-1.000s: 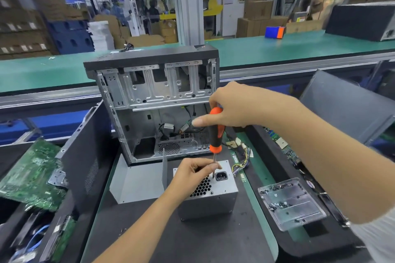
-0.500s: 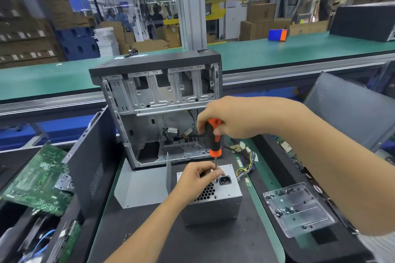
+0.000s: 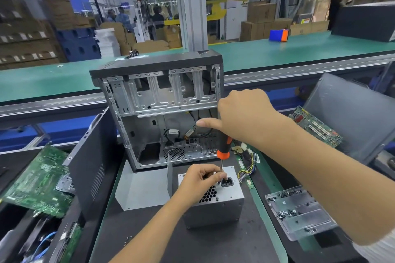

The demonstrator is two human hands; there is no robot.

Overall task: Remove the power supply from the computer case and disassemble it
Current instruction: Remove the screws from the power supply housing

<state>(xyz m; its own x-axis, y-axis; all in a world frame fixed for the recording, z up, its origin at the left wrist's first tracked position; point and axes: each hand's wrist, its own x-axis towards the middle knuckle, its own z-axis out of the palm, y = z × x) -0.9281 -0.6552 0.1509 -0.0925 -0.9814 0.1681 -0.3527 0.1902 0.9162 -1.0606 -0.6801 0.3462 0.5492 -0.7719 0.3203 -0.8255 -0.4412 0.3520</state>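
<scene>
A grey metal power supply (image 3: 215, 209) stands on the black mat in front of the opened computer case (image 3: 158, 100), its socket and honeycomb vent facing up. My right hand (image 3: 239, 113) grips the top of an orange-and-black screwdriver (image 3: 224, 147), which stands upright with its tip on the power supply's top face. My left hand (image 3: 199, 181) rests on that face and pinches the screwdriver's shaft near the tip. A bundle of coloured wires (image 3: 249, 161) trails from the unit to the right.
A clear plastic tray (image 3: 299, 211) holding several screws lies at the right. A loose grey metal panel (image 3: 141, 188) lies left of the power supply. Green circuit boards (image 3: 40, 179) sit in the left bin, another circuit board (image 3: 314, 126) at the right. A green conveyor (image 3: 277, 51) runs behind.
The view has drawn closer and tilted. My right hand has shifted up on the screwdriver handle, the thumb now sticking out left. The left hand stays at the shaft.
</scene>
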